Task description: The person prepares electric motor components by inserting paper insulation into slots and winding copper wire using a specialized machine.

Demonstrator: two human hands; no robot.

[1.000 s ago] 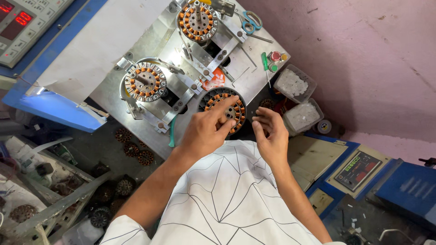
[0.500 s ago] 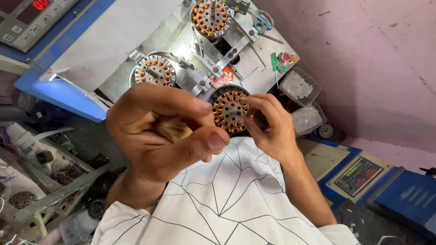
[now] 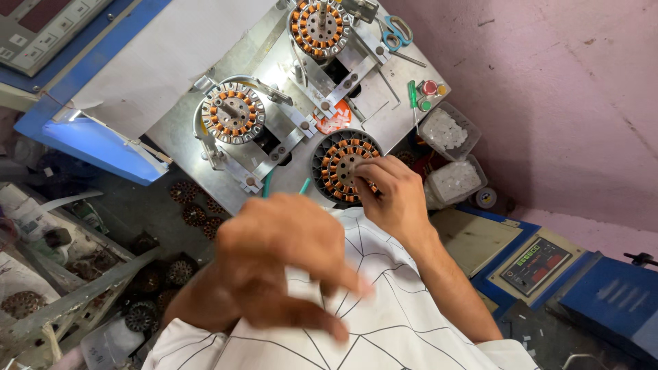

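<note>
Overhead, a person in a white patterned shirt works at a metal winding fixture [image 3: 205, 116] seen from a head camera. Their right hand [image 3: 394, 195] rests on a round stator [image 3: 343, 166] with orange copper coils, fingers curled against its near right edge and pinching at the windings. That stator sits at the near edge of the fixture, just in front of the person's chest. Their left hand [image 3: 284, 264] floats close to the camera, blurred, fingers loosely bent and apart from the stator; whether it holds anything cannot be told. Two more wound stators [image 3: 233, 113] sit mounted further back on the fixture, with blue-handled scissors [image 3: 397, 31] and two clear tubs of small white pieces [image 3: 445, 130] to the right. Judging by the pinch, the work seems to call for steady, light fingertip pressure on the coils, with the stator kept flat so fine wire is not snagged or bent.
</note>
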